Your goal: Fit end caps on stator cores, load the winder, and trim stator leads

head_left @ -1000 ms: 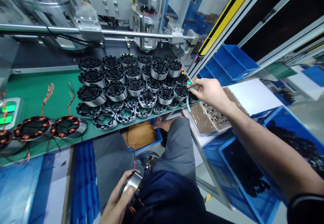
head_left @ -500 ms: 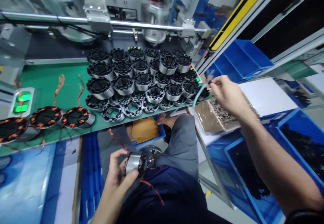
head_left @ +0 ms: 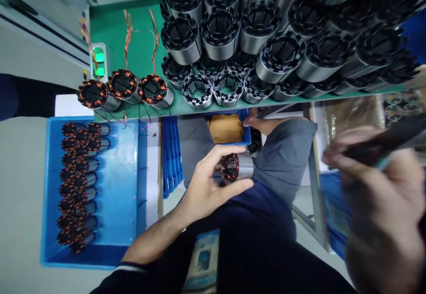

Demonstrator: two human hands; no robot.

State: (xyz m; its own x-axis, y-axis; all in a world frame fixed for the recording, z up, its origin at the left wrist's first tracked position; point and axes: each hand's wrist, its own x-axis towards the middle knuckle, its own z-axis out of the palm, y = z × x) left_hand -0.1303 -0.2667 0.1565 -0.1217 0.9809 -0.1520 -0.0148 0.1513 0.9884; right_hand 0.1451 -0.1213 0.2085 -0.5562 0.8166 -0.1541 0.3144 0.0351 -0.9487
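My left hand [head_left: 213, 181] grips a wound motor stator [head_left: 245, 166] above my lap, thumb and fingers around its steel sides. The stator lies on its side, with its copper-wound end turned toward my palm. At the right, my right hand [head_left: 382, 187] is smeared by motion. It is closed on a dark tool [head_left: 392, 141] with a bit of teal by it; the tool's kind is too blurred to make out. On the green bench, three stators [head_left: 155, 91] with copper windings stand in a row, their wire tails sticking up.
Stacked black-and-steel stator cores [head_left: 219, 34] cover the right of the green bench [head_left: 143, 48]. A blue bin [head_left: 120, 205] at the left holds rows of wound stators [head_left: 81, 181]. Below the bench is a blue crate [head_left: 248, 136] with brown material. A bagged tray [head_left: 354, 112] lies right.
The view has swung left and come closer to the bench. My right hand has come back toward me from the bench's right end. My left hand has turned the stator.
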